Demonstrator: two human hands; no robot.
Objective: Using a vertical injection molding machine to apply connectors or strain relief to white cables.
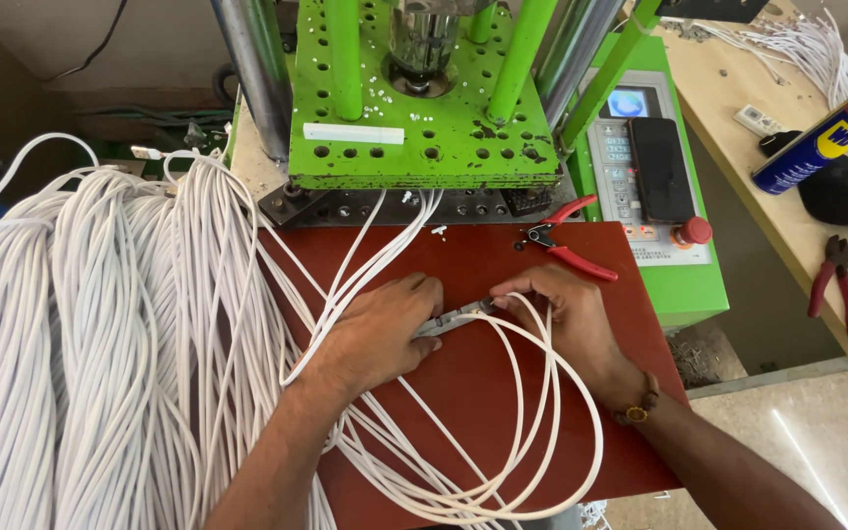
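I see left hand [380, 334] closed around small metal cutter [449, 319], right hand [561, 319] pinching white cable end [491, 306] at its tip — both mid red worktop [503, 260]. Step, I judge: trimming cable end. Next needs steady squeeze, cable kept straight.

Left hand [380, 334], right hand [561, 319] clenched together
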